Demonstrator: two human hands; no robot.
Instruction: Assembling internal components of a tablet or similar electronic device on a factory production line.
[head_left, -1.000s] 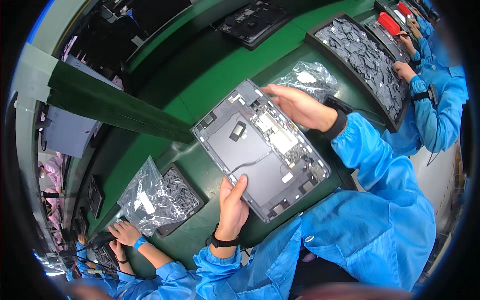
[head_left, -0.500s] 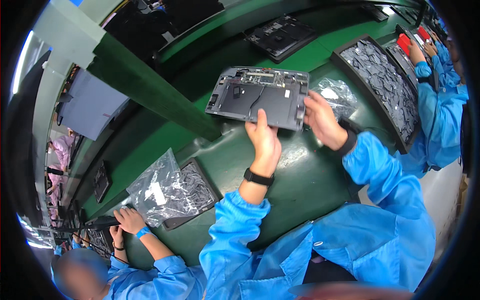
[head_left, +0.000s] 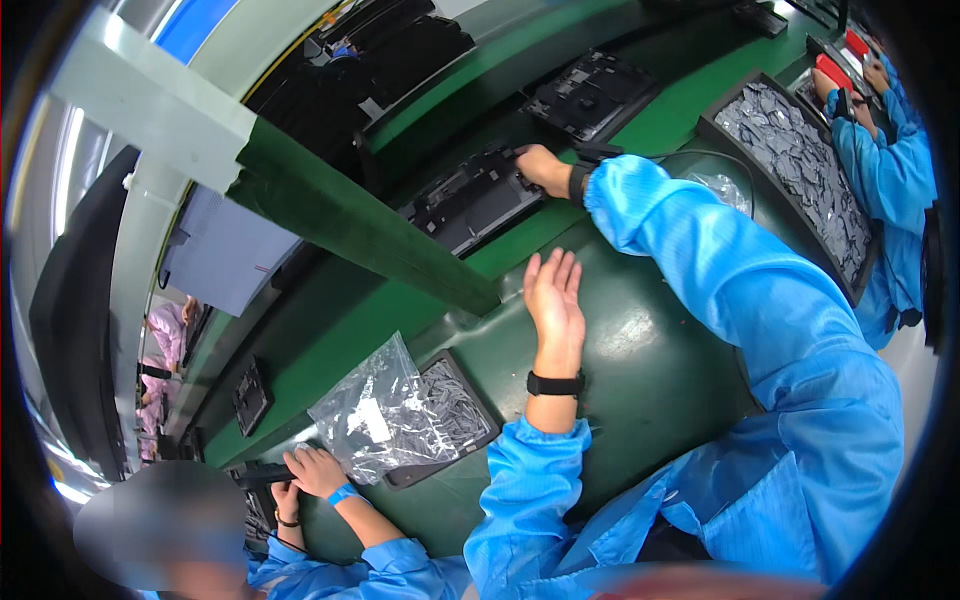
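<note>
My right hand [head_left: 547,171] reaches far forward with its fingers closed on the right end of an opened laptop base [head_left: 478,200]. This dark base, with its inner parts showing, rests on the green conveyor belt [head_left: 515,247], and a green post [head_left: 350,210] partly covers its left end. Over the nearer green table mat [head_left: 640,350] hangs my left hand [head_left: 556,302], palm partly up, fingers stretched out and nothing in them. Beside my right wrist is a dark object [head_left: 598,150] with a cable; I cannot make out its kind.
Another laptop base [head_left: 592,95] lies farther along the belt. To the right stands a black tray [head_left: 868,278] of small dark pieces. At the left, a clear plastic bag [head_left: 365,410] overlaps a smaller tray [head_left: 487,437]. A co-worker's hands [head_left: 315,472] hold a dark tool nearby.
The laptop base has moved away from me onto the belt. My left hand has let go of it and opened; my right hand has reached forward with it. The view has shifted.
</note>
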